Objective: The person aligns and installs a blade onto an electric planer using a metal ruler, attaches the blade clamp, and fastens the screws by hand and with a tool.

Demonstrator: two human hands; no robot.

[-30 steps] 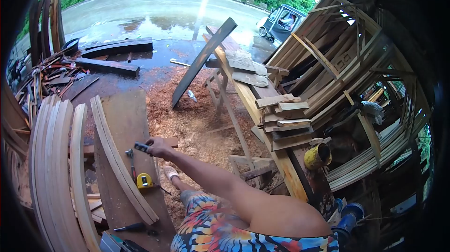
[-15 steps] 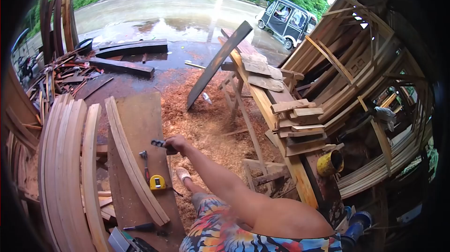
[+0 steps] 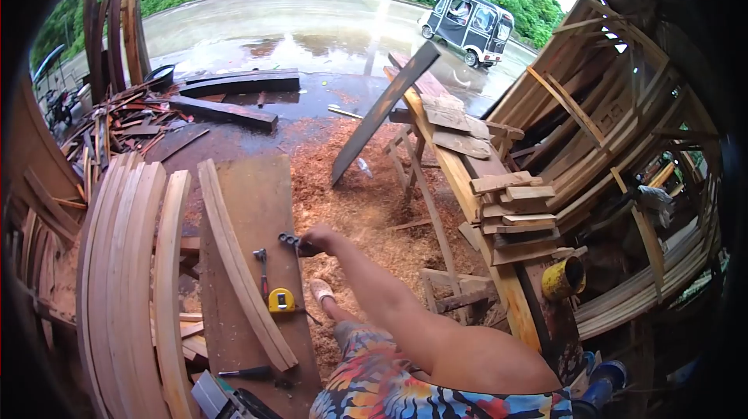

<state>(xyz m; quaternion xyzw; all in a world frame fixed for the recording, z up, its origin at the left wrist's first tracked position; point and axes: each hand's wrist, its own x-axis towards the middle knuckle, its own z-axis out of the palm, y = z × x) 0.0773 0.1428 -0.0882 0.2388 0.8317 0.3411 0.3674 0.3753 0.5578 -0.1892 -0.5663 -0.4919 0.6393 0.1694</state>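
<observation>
My right hand reaches out over the right edge of a brown board. Its fingers are closed on a small dark metal tool with round openings at the end; its exact kind is unclear. On the board, just left of the hand, lie a wrench-like tool with a red handle and a yellow tape measure. A curved wooden piece runs lengthwise beside them. Nearer to me is a dark-handled slim tool. My left hand is out of view.
Several curved timbers stand at left. Right of the hand, a long wooden bench carries stacked offcuts and a yellow can. Sawdust covers the ground. A dark plank leans against the bench. A three-wheeler is on the road.
My view has turned slightly left, so the scene sits further right in the frame. My right hand keeps its hold near the board's edge. The three-wheeler has moved left along the road.
</observation>
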